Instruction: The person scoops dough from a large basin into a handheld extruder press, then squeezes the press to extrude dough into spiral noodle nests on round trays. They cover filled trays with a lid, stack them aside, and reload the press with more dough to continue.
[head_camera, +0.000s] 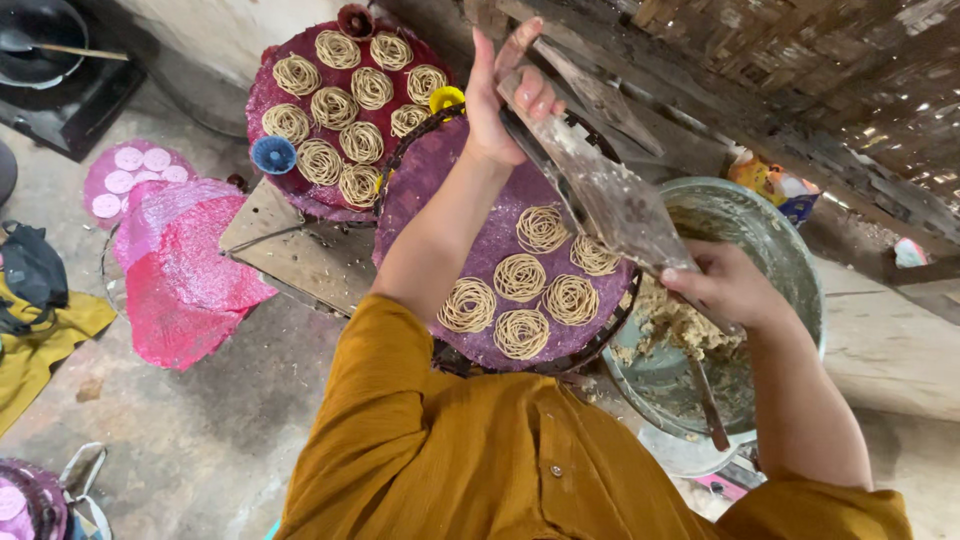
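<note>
Left hand (505, 95) and right hand (725, 285) — both grasping the metal press (600, 190) above a purple tray (440, 180) of noodle coils (520, 277); dough basin (770, 240) beside.

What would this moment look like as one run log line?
left hand: grips top of metal press | right hand: holds its lower end | below: purple tray, six noodle coils | beside: dough bowl

Both hands (505, 100) (725, 285) grip a metal press (600, 190) above the noodle-coil tray (440, 180).
</note>
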